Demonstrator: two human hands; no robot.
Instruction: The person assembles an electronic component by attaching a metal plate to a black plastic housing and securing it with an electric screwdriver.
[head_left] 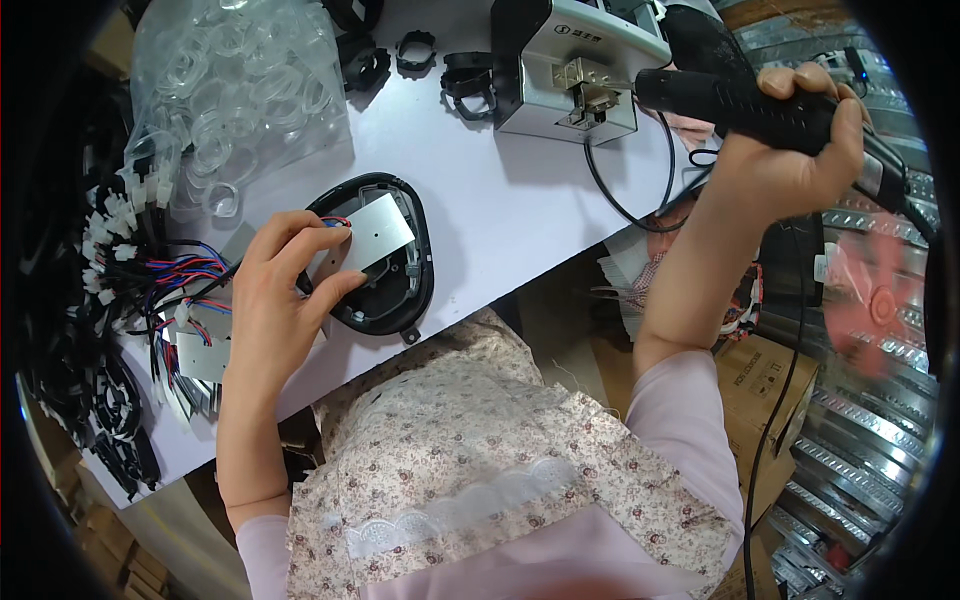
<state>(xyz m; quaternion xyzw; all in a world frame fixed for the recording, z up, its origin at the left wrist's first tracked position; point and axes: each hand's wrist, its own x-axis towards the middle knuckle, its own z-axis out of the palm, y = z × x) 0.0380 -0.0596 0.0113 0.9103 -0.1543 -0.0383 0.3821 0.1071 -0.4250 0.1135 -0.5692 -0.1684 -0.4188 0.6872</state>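
My left hand (272, 285) pinches a flat silver metal plate (380, 230) between thumb and fingers. The plate lies tilted over a black rounded housing (427, 265), with red and blue wires near my fingertips. Part of the housing is hidden under the hand. At the right, my right hand (800, 165) is wrapped around a black electric screwdriver (725, 105), held nearly level. Its nose points left, at the metal mouth of a white and black screw feeder (535, 85); whether the tip touches it I cannot tell.
A clear bag of transparent plastic rings (235, 80) lies at the back left. Wired plates and white connectors (110, 230) crowd the left side. Black ring-shaped parts (468, 85) stand beside the feeder. A black cable (625, 215) loops over the table edge. Right: a red fan (880, 300) and cardboard box (755, 390).
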